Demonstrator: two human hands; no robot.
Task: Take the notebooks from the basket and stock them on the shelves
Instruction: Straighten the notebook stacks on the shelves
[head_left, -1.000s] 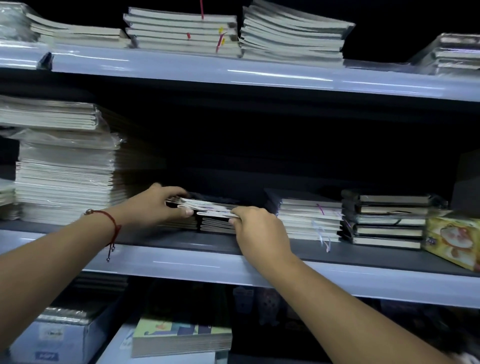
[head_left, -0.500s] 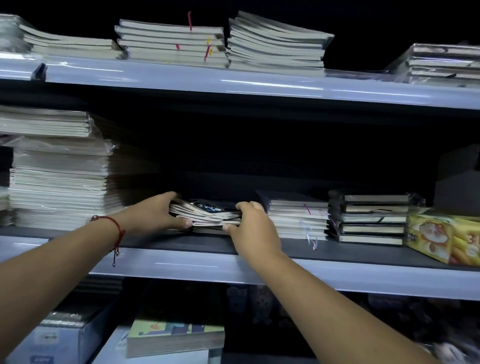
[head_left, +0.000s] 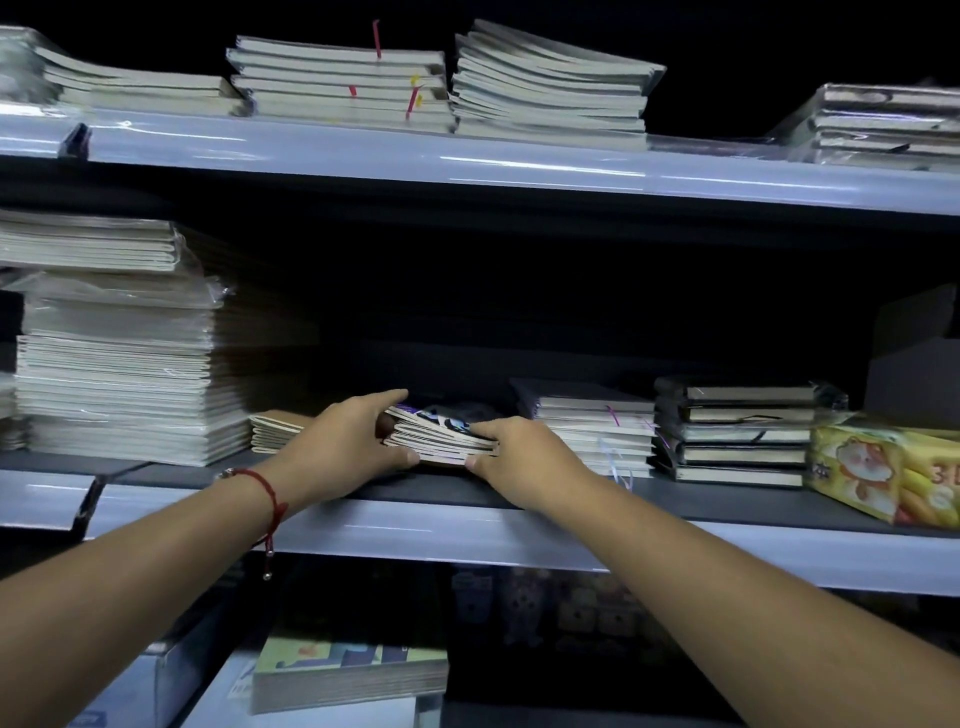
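A small stack of thin notebooks (head_left: 441, 435) with patterned covers lies on the middle shelf (head_left: 467, 535), slightly fanned. My left hand (head_left: 343, 441) grips its left end, fingers over the top and thumb underneath. My right hand (head_left: 519, 457) holds the right front corner, fingers on top and thumb at the lower edge. The basket is out of view.
A tall wrapped pile of notebooks (head_left: 119, 358) stands left, with a low brown-edged stack (head_left: 275, 431) beside it. Two more stacks (head_left: 592, 431) (head_left: 737, 431) and a yellow packet (head_left: 883, 467) sit to the right. The top shelf (head_left: 467, 161) carries several piles. A lower shelf holds a colourful stack (head_left: 348, 675).
Both hands have pushed the stack a little further back on the shelf and squared it. The right hand shifted from the stack's front onto its top right corner.
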